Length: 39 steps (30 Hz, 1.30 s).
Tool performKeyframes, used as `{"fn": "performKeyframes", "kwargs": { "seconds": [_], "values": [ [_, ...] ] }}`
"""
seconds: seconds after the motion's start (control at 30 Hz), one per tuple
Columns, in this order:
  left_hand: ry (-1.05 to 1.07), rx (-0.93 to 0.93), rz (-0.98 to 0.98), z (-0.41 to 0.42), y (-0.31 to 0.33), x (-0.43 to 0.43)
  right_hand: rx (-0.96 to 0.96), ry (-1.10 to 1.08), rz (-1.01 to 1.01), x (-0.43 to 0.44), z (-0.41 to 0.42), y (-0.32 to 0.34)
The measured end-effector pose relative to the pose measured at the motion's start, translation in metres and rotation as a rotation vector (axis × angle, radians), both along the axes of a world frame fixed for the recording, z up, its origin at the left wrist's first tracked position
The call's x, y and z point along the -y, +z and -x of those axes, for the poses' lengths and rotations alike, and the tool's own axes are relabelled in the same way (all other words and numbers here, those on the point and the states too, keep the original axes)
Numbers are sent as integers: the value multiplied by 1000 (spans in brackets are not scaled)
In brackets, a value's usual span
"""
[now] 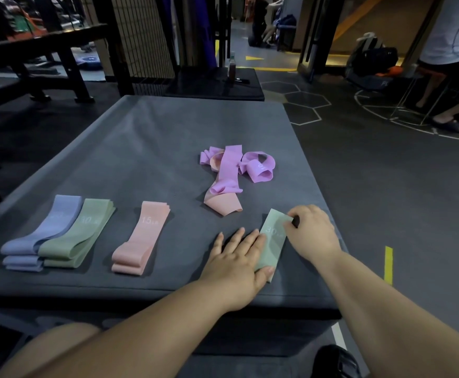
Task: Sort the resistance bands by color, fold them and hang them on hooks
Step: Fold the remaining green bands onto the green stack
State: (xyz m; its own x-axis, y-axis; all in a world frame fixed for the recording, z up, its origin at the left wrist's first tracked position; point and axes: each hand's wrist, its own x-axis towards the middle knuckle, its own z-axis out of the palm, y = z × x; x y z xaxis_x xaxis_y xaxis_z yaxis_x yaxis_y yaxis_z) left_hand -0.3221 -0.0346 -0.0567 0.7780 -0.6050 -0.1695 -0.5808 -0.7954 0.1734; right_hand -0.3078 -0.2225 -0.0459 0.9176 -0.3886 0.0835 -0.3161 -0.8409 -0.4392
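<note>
Green band (270, 245), pressed under the flat left hand (236, 257) and pinched by the right hand (314, 233), looks mid-fold; folded piles (78, 230) lie to the left, a pink tangle (229, 173) beyond both, seemingly none hung yet.

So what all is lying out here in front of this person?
Padded table: one, dark grey, fills the middle.
Blue bands: one folded stack, lilac-blue, near left.
Green bands: one folded stack, pale green, against the blue stack's right.
Peach bands: one folded stack, peach, right of those.
Tangled bands: one pile, pink and peach, centre right.
Single green band: one, pale green, under both hands.
Bottle: one, brownish, on black box behind.
Left hand: flat, presses the single band.
Right hand: pinches its far corner.
</note>
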Motion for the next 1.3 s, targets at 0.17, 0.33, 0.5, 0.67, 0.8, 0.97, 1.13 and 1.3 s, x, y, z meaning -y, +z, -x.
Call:
{"fn": "performKeyframes", "kwargs": {
  "seconds": [0.17, 0.33, 0.5, 0.67, 0.8, 0.97, 1.13, 1.3],
  "values": [
    [2, -17, 16, 0, 2, -1, 29, -12, -206, -2, -2, 9],
    [47, -43, 75, 0, 4, -2, 98, -12, -513, -2, -2, 15],
    [98, -50, 107, 0, 6, 2, 128, -13, -841, -6, -2, 16],
    [122, -67, 181, -3, 8, 3, 132, 0, -971, -6, 0, 17],
    [182, -54, 304, -5, 16, 4, 144, 2, -991, -7, 0, 16],
    [216, -169, 348, -5, 24, 7, 161, -21, -1006, -7, -2, 16],
    [268, -276, 459, -8, 29, 2, 158, -65, -1015, -8, -6, 13],
    [338, -319, 589, -15, 28, -5, 166, -99, -1036, -10, -11, 11]
  ]
}}
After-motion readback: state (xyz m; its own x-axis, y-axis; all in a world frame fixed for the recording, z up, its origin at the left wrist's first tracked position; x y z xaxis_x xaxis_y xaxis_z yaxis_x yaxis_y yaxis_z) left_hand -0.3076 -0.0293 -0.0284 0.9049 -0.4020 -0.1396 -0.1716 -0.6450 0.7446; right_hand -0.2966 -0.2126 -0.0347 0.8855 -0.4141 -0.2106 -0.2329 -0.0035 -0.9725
